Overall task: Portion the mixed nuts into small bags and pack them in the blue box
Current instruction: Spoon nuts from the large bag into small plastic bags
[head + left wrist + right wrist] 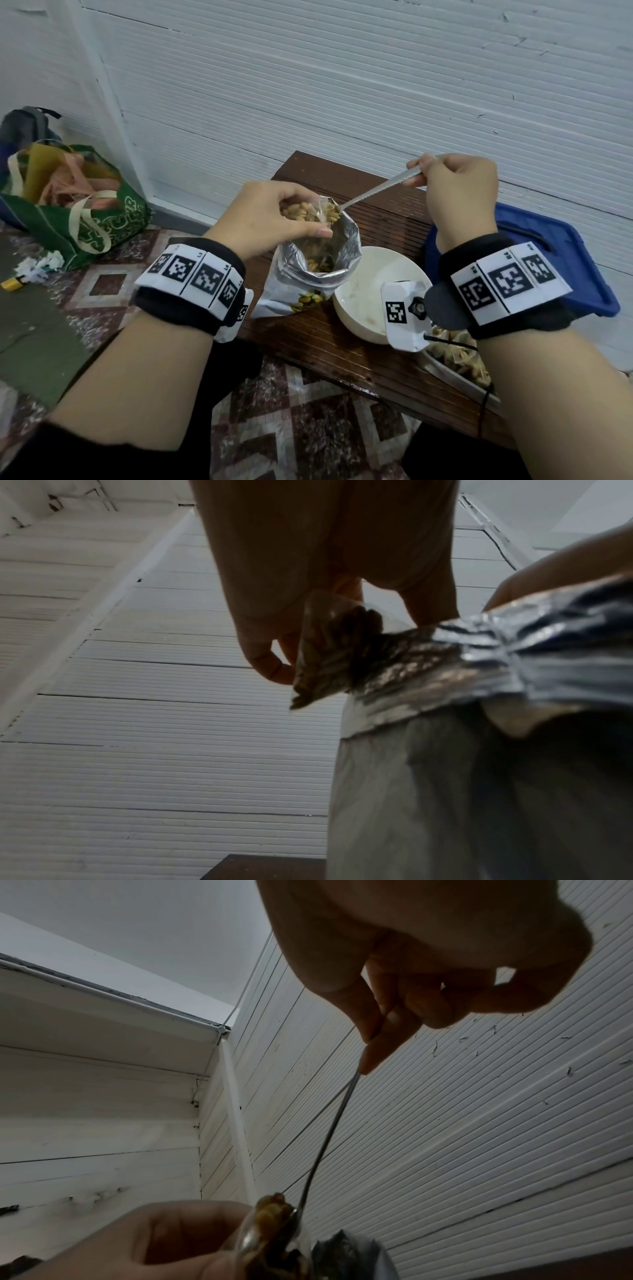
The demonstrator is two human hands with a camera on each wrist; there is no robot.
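Note:
My left hand holds a small clear bag of nuts open, just above the mouth of the big foil nut pouch. In the left wrist view the small bag hangs from my fingers beside the foil rim. My right hand pinches the handle of a metal spoon; its bowl, loaded with nuts, sits at the small bag's opening. The right wrist view shows the spoon running down to the nuts. The blue box lies at the right, behind my right wrist.
A white bowl stands on the brown wooden bench next to the pouch. A metal tray with filled small bags is under my right wrist. A green shopping bag sits on the tiled floor at left. A white ribbed wall is behind.

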